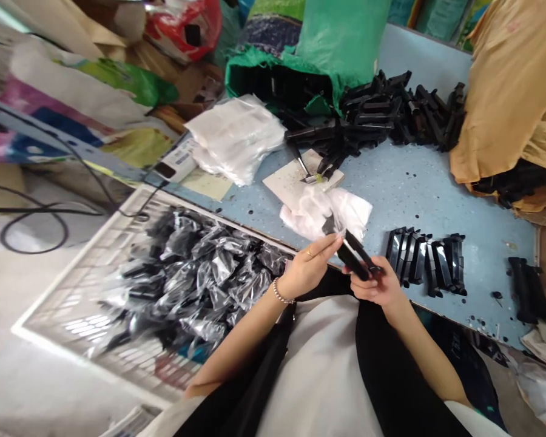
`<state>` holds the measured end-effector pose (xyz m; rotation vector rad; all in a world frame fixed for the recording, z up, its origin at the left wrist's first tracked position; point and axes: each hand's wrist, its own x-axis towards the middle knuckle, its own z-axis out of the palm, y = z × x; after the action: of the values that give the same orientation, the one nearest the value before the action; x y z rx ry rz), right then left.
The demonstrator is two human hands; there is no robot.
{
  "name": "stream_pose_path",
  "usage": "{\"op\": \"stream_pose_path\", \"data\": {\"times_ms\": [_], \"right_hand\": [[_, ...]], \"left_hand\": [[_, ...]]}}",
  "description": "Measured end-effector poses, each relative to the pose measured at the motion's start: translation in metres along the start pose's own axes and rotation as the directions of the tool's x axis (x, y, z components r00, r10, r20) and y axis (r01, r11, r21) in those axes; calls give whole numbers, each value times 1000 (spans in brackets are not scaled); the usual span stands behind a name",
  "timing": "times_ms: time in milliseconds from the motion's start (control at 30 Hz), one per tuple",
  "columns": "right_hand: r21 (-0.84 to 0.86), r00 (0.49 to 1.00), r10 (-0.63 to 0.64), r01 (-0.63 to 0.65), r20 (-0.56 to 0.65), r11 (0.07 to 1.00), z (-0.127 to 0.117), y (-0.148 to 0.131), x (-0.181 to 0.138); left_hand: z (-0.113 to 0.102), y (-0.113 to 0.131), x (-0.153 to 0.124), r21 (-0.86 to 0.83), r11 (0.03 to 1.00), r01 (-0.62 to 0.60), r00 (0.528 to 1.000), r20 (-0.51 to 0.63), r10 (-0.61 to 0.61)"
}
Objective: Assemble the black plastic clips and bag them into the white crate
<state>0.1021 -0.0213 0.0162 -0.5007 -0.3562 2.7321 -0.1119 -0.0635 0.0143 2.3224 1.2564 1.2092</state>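
Observation:
Between my hands, over the table's front edge, is a long black plastic part (353,260), tilted with its far end to the left. My left hand (307,270) closes its fingertips on the upper left end. At the lower right end, my right hand (377,286) has its fingers wrapped round the part. Just behind it lies a crumpled white cloth or thin plastic (346,209); I cannot tell which. To the right of my right hand, several similar black parts (425,258) stand in a row on the blue table (437,188).
A white plastic crate (79,358) on the left holds several bagged black parts (209,267). A bladed tool (307,176) rests on a cardboard piece (277,182). Clear bags (239,136), a heap of black parts (404,112), a green sack (346,42) and a tan sack (509,91) stand behind.

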Motion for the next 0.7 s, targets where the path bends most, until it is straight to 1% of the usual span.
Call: {"op": "stream_pose_path", "data": {"times_ms": [67, 100, 133, 167, 200, 233, 267, 300, 333, 367, 400, 433, 467, 500, 533, 567, 600, 633, 667, 700], "right_hand": [[77, 999, 34, -34, 6, 996, 3, 4, 6], [80, 999, 21, -19, -27, 997, 4, 6, 10], [46, 997, -1, 5, -79, 999, 5, 8, 15], [-27, 987, -48, 45, -156, 999, 6, 11, 19], [-148, 959, -130, 95, -250, 985, 9, 14, 21], [-312, 910, -239, 132, -338, 941, 12, 17, 22], [-498, 844, -362, 134, -395, 857, 16, 21, 22], [-671, 782, -471, 93, -407, 735, 21, 25, 20], [-803, 747, -546, 27, -379, 595, 27, 29, 17], [-884, 753, -569, -36, -331, 467, 33, 33, 14], [-924, 795, -538, -73, -282, 376, 39, 36, 11], [-941, 852, -467, -78, -235, 330, 44, 37, 8], [-946, 910, -372, -61, -183, 318, 48, 38, 6], [-947, 955, -267, -34, -125, 320, 52, 37, 4], [-948, 982, -173, -10, -68, 319, 53, 35, 3], [-953, 994, -106, 7, -26, 302, 53, 32, 3], [-963, 997, -75, 15, -5, 270, 52, 29, 3], [-972, 997, -79, 13, -5, 235, 49, 26, 2], [-978, 993, -113, 1, -24, 210, 45, 24, 2], [-979, 984, -169, -23, -58, 202, 40, 22, 1]], "left_hand": [[-2, 2, -6, 25, 999, -26, 999, 28, 25], [-1, 5, -8, 27, 998, -49, 998, 49, 48], [1, 8, -11, 27, 997, -75, 995, 63, 73], [3, 11, -13, 29, 995, -90, 994, 65, 88], [4, 13, -16, 38, 995, -88, 994, 61, 86], [6, 15, -18, 49, 996, -80, 995, 62, 77], [7, 17, -19, 60, 996, -67, 996, 69, 63], [7, 19, -21, 63, 996, -57, 995, 85, 51], [5, 21, -22, 59, 997, -48, 993, 107, 42], [0, 24, -23, 49, 998, -47, 992, 118, 41], [-7, 28, -25, 34, 998, -44, 992, 117, 40], [-17, 33, -27, 18, 1000, -24, 995, 102, 23], [-30, 38, -30, 0, 1000, 22, 997, 80, -22], [-45, 42, -35, -24, 996, 87, 994, 64, -85], [-63, 44, -40, -49, 984, 171, 984, 64, -168], [-80, 43, -47, -70, 961, 269, 961, 92, -262], [-98, 37, -57, -70, 924, 375, 921, 145, -363], [-114, 27, -68, -39, 878, 477, 863, 209, -460], [-129, 13, -80, 29, 821, 570, 786, 272, -555], [-142, -3, -94, 137, 745, 652, 684, 318, -657]]}}
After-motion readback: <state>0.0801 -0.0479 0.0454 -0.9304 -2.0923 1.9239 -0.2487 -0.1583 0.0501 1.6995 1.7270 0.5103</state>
